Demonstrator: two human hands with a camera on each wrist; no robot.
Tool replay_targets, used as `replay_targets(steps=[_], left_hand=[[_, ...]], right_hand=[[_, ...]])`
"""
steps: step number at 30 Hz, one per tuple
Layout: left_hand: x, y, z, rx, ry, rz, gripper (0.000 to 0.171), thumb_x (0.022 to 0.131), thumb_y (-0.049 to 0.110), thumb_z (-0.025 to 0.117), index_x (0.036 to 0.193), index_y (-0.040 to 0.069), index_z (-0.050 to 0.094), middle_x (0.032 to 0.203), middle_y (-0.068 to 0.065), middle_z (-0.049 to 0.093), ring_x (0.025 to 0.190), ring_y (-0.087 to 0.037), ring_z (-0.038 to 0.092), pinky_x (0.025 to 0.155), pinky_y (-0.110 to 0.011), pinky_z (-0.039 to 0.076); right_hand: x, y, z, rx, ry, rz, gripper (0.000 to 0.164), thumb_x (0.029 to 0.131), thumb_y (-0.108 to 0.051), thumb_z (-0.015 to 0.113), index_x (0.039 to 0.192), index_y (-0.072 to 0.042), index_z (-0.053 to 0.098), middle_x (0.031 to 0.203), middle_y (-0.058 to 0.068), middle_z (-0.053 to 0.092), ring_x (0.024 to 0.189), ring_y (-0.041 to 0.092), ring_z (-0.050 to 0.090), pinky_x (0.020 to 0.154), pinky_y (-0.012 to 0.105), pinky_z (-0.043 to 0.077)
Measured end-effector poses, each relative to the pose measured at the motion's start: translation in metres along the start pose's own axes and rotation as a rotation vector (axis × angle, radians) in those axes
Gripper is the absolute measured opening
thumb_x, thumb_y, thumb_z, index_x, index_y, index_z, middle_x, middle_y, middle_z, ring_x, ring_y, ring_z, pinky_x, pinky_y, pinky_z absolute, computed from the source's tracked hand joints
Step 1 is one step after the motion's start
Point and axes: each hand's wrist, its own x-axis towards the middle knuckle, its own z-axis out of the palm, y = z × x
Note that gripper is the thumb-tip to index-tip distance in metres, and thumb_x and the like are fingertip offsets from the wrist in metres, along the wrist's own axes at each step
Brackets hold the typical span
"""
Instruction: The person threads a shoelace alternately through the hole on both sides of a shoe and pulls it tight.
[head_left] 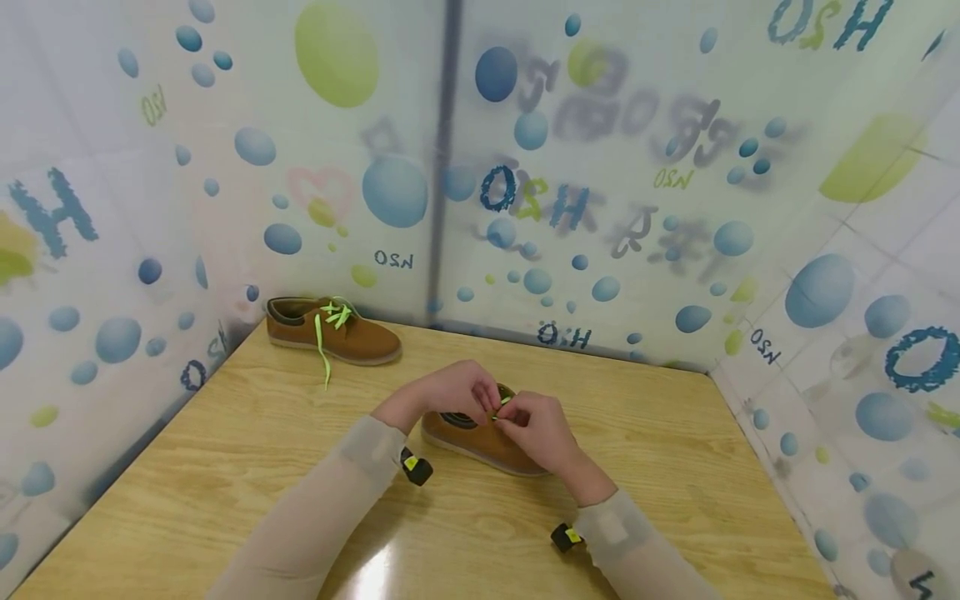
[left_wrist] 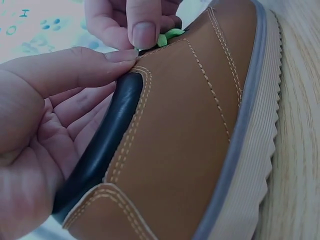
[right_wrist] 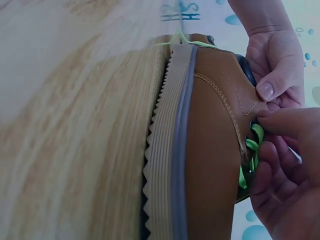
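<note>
A brown leather shoe [head_left: 480, 446] with a dark padded collar [left_wrist: 117, 117] stands on the table, toe to the right. Bright green shoelace [right_wrist: 252, 145] runs through its eyelets. My left hand [head_left: 459, 392] comes over the opening, its thumb [left_wrist: 85, 70] at the top edge of the eyelet flap and its other fingers behind, within the collar; thumb and fingers grip that edge. From the right, my right hand [head_left: 542, 427] pinches the lace at the uppermost eyelets, fingertips almost against the left thumb. The fingers partly cover the lace end.
Toward the back left of the wooden table [head_left: 652, 433] stands a matching brown shoe [head_left: 363, 342], a green lace [head_left: 321, 350] dangling over its side onto the tabletop. Curtains [head_left: 615, 167] printed with bubbles enclose the table behind and at both sides.
</note>
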Motion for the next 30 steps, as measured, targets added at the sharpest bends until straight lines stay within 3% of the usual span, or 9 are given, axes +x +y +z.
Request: replay_targets(steps=[7,15,30], left_hand=[[0.002,0.001,0.002,0.060,0.032,0.032,0.018,0.085,-0.002,0.081,0.097,0.011,0.080,0.097,0.000,0.080,0.089,-0.011,0.075,0.081,-0.030,0.062],[0.002,0.001,0.003,0.107,0.062,0.055,0.019,0.084,-0.003,0.082,0.093,0.014,0.082,0.091,0.003,0.079,0.083,-0.010,0.072,0.075,-0.028,0.061],[0.002,0.000,0.003,0.146,0.077,0.046,0.018,0.083,-0.001,0.084,0.092,0.014,0.082,0.086,0.004,0.077,0.080,-0.009,0.071,0.073,-0.026,0.059]], right_hand=[[0.000,-0.003,-0.004,-0.068,0.004,-0.040,0.012,0.090,-0.005,0.082,0.087,-0.015,0.077,0.079,-0.004,0.070,0.066,0.001,0.054,0.061,0.020,0.050],[0.001,-0.009,-0.015,0.036,-0.048,0.065,0.012,0.090,-0.003,0.076,0.086,-0.013,0.076,0.077,-0.002,0.073,0.063,0.004,0.060,0.060,0.022,0.055],[0.004,-0.011,-0.043,0.148,0.054,0.114,0.012,0.088,0.000,0.074,0.083,-0.011,0.075,0.077,0.002,0.072,0.068,0.014,0.061,0.066,0.024,0.054]])
